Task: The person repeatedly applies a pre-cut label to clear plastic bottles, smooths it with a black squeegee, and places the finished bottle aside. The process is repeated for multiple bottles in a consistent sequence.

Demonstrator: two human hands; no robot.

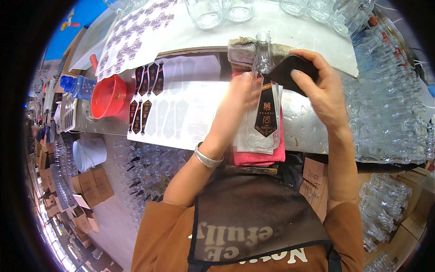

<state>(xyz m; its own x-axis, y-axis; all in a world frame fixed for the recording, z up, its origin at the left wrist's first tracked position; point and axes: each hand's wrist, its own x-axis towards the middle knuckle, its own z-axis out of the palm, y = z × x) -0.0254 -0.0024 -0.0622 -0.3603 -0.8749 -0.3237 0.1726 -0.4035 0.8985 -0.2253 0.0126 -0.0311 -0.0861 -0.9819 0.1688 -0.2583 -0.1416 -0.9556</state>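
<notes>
A clear glass bottle (250,131) lies in front of me, its neck pointing away and propped on a folded rag (241,53). Beneath its body are a white sheet and a pinkish-red cloth (260,159). A black tie-shaped label (266,115) with gold marks sits along the bottle's face. My left hand (247,93) is at the left side of the bottle's shoulder; motion smears its fingers. Between thumb and fingers, my right hand (324,84) grips a flat black scraper-like piece (294,75), one corner close to the label's upper end.
Left of the bottle lies a label sheet (181,106) with several black labels still on it. Beyond are a red plastic dipper (108,97), a blue-capped bottle (81,86) and a printed sheet (131,38). Crowded glass bottles (389,99) line the right; glassware (204,13) stands at the far edge.
</notes>
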